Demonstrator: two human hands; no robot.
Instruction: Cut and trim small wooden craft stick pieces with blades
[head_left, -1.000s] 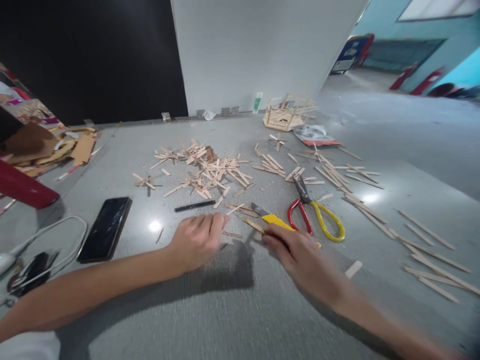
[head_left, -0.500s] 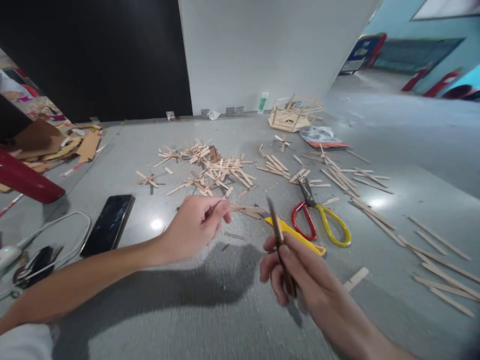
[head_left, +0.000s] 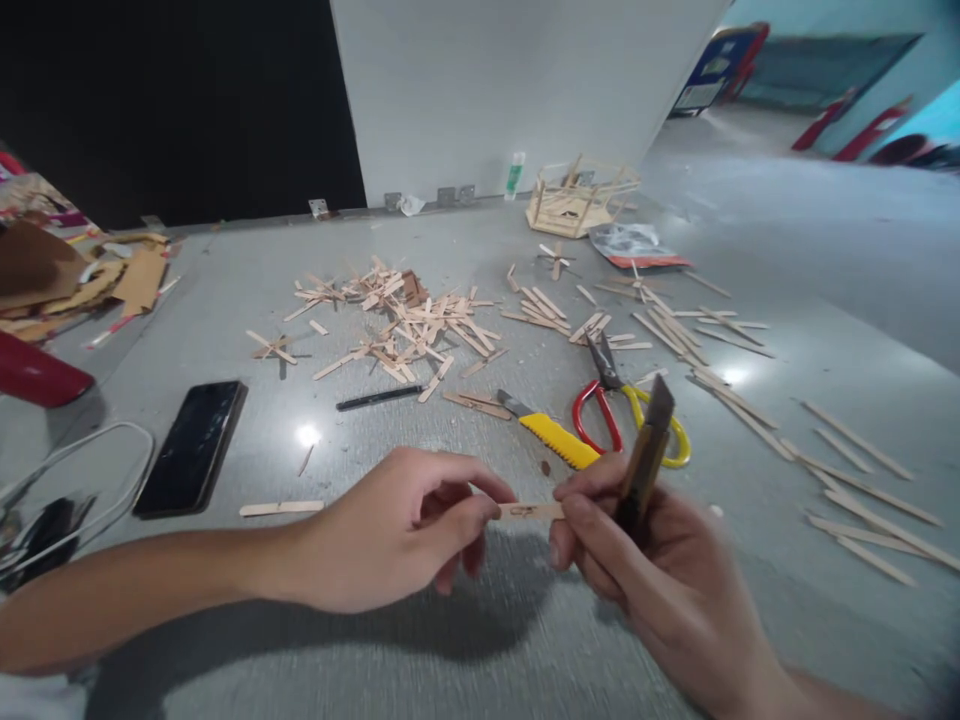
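A short wooden craft stick (head_left: 531, 511), with a dark mark or slit near its middle, spans the gap between my hands. Its left end is pinched by the thumb and fingertip of my left hand (head_left: 431, 525). My right hand (head_left: 637, 560) grips the other end between thumb and forefinger and also holds a utility knife (head_left: 643, 460), blade pointing up and away from the stick. Beyond my hands lie a yellow cutter (head_left: 559, 437) and scissors (head_left: 611, 385) with one red and one yellow handle loop. Another craft stick (head_left: 281, 508) lies beside my left wrist.
A heap of cut sticks (head_left: 420, 325) covers the table's middle, with a black pen-like tool (head_left: 380, 398) before it. Long sticks (head_left: 742, 405) are strewn rightward. A phone (head_left: 191, 450) and white cable (head_left: 139, 427) lie left. A stick-built frame (head_left: 570, 215) stands behind.
My right hand has come up beside my left, and both now pinch the stick. The knife has swung to point up and right. My left hand has moved lower, uncovering the black tool.
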